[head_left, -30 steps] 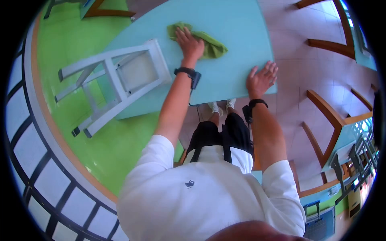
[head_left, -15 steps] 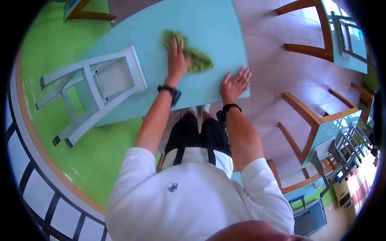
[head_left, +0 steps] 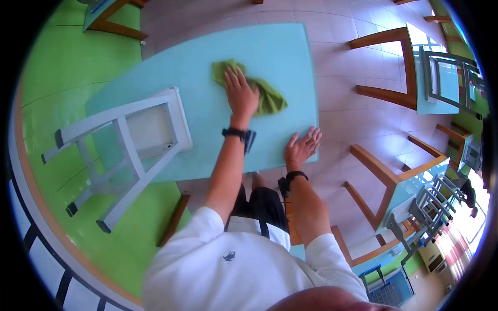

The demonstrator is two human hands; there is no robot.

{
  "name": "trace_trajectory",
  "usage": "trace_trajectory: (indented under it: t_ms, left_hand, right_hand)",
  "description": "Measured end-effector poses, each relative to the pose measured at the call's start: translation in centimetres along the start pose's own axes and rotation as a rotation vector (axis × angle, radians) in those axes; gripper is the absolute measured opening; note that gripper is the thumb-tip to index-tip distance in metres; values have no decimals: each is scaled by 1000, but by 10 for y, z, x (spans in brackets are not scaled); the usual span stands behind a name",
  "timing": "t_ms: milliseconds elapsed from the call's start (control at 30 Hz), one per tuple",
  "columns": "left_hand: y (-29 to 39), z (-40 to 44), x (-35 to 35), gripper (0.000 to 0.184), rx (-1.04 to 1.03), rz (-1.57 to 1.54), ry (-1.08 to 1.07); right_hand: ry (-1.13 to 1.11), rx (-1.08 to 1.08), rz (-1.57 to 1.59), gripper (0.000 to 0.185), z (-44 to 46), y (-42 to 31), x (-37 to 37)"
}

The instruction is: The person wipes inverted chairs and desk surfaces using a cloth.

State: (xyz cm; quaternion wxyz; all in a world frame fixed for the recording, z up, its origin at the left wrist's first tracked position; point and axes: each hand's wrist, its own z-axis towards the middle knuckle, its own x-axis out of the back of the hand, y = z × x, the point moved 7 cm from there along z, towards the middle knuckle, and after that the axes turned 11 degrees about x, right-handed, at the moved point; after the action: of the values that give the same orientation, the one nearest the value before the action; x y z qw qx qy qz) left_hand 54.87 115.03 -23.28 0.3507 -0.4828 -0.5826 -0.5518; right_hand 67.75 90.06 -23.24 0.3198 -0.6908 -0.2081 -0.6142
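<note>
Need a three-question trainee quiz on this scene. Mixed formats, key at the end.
1. What lies under the left hand?
A) a sheet of paper
B) a green cloth
C) a white sponge

2. True or false: the right hand is holding the stool.

3. Short answer: which way up is the stool on the table?

Key:
1. B, a green cloth.
2. False; its fingers are spread at the table's edge, away from the stool.
3. Upside down, seat on the table, legs up.

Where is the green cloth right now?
In the head view, the green cloth lies on the pale blue table, under the person's left hand and to the right of the stool.
</note>
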Motion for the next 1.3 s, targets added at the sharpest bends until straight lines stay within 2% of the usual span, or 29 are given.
trace_trajectory:
  t_ms: [167, 333, 433, 533, 667, 733, 767, 800, 900, 967, 1033, 1067, 1167, 1233, 1300]
  left_hand:
    - [5, 93, -6, 90, 88, 76, -66]
    - [20, 121, -16, 82, 103, 100, -99]
    - [69, 121, -45, 72, -27, 54, -80]
    - [146, 94, -71, 63, -388, 93, 5]
    - [200, -9, -81, 58, -708, 34, 28]
    - [196, -76, -93, 54, -784, 42, -99]
    - [192, -99, -97, 58, -782, 123, -176]
    - [190, -118, -79, 61, -739, 48, -253]
    - [181, -115, -72, 64, -782, -6, -263]
    - [174, -75, -57, 67, -723, 36, -252]
    - [151, -17, -38, 68, -547, 30, -92]
    - [139, 9, -39, 68, -557, 76, -86]
    - [90, 90, -20, 69, -342, 178, -18]
    - [52, 126, -3, 69, -228, 245, -98]
    - [1, 158, 11, 71, 11, 147, -40]
  right_hand:
    - [-2, -3, -2, 64, -3, 3, -2]
    - [-8, -21, 49, 65, -2, 5, 2]
    - [20, -48, 21, 66, -3, 11, 6]
    - [28, -34, 52, 66, -1, 10, 5]
    - [7, -29, 49, 67, -6, 9, 5]
    - [56, -34, 66, 67, -2, 15, 4]
    - [24, -20, 60, 67, -10, 17, -3]
    - [-1, 3, 55, 66, -9, 15, -6]
    - [55, -27, 37, 67, -4, 12, 3]
    - [70, -17, 84, 67, -4, 13, 5]
    - [61, -41, 51, 65, -4, 14, 2]
    - [59, -40, 61, 65, -4, 15, 2]
    - [49, -55, 84, 64, -4, 11, 7]
    - [34, -54, 74, 64, -8, 12, 10]
    - [37, -38, 76, 63, -3, 12, 10]
